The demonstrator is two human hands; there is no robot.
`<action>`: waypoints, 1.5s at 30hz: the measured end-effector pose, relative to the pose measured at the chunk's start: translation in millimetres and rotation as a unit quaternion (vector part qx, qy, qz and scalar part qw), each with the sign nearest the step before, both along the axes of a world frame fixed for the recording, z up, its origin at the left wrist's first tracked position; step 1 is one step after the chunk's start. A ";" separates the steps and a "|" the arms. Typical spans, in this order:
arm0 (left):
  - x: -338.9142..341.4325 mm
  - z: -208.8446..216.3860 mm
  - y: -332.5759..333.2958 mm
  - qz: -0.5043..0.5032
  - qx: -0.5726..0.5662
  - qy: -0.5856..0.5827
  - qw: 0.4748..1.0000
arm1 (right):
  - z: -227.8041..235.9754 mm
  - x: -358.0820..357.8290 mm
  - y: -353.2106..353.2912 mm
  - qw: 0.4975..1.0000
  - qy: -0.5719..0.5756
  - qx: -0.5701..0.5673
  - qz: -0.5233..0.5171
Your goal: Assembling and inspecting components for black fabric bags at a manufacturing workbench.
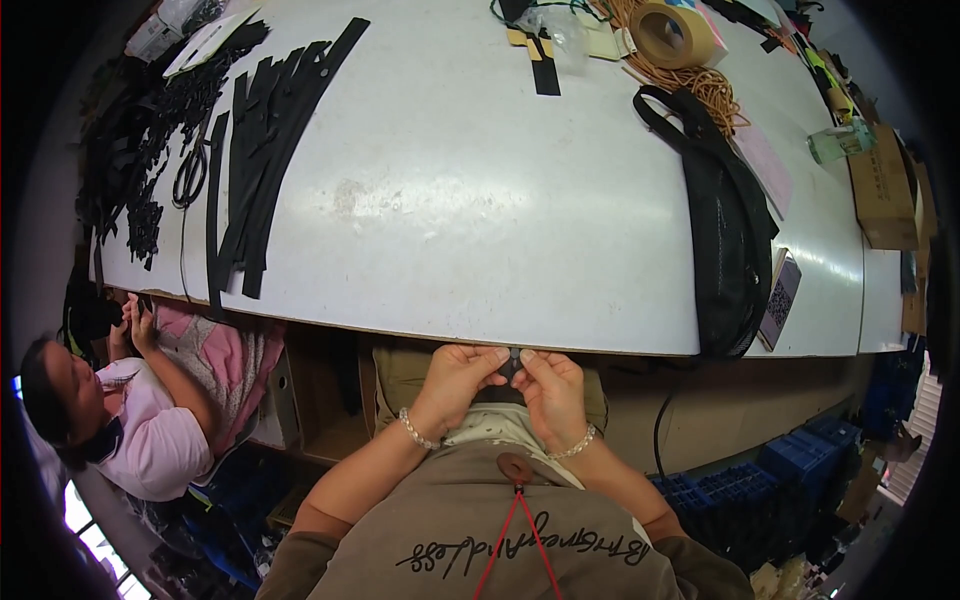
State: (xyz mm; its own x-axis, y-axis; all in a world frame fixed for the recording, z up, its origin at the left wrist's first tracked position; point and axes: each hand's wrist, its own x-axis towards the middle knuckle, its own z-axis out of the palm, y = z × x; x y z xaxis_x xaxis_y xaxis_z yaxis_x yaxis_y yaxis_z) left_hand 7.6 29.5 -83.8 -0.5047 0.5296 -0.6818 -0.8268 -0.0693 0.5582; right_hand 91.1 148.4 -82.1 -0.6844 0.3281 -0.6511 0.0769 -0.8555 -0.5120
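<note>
Left hand (462, 378) and right hand (553, 388) pinch a small dark piece (515, 364) by the six-o'clock edge of the white table (450, 250); from it, black strips (288, 150) lie toward ten o'clock, black bag (728, 250) toward two.

A workshop, shown by its white counter (450, 250), black strips (285, 150), tape roll (704, 36), tangled cord (710, 90) and stacked blue crates (810, 455).

Two bare hands (464, 378), two clear beaded bracelets (415, 430) and one small black piece (515, 364) show. One glossy white worktop (480, 260) carries one long black fabric bag (728, 255), one wide tan tape roll (707, 42) and several overlapping flat black strips (262, 200), too tangled to count exactly.
</note>
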 end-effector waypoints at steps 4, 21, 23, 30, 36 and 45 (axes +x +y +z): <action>-0.1 5.6 3.3 0.020 0.017 -0.002 1.000 | 1.1 -2.4 0.4 1.000 0.003 -0.003 -0.002; 1.8 6.7 0.6 -0.001 -0.021 -0.013 1.000 | 1.0 4.0 12.5 0.998 0.006 -0.019 0.054; 1.4 6.7 1.3 -0.006 -0.021 -0.013 1.000 | -1.0 3.8 11.2 0.999 0.008 -0.018 0.051; 2.8 3.5 2.4 0.012 -0.012 -0.002 1.000 | -0.9 -1.4 0.0 1.000 0.003 -0.029 0.002; 2.3 10.0 2.9 0.014 0.001 -0.003 1.000 | 1.8 0.2 4.0 1.000 -0.004 -0.013 0.019; 5.1 48.1 -16.9 -0.043 -0.007 0.334 0.942 | 36.6 10.4 7.4 0.956 0.151 0.235 0.095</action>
State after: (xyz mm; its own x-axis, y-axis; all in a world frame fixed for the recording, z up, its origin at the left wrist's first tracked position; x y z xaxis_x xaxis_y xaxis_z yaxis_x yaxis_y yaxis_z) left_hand 12.7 12.6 -35.7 -0.7784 0.5822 -0.2347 -0.2933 -0.0067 0.9560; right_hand 101.6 155.8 -45.5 -0.8942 0.3867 -0.2257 -0.0044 -0.5115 -0.8593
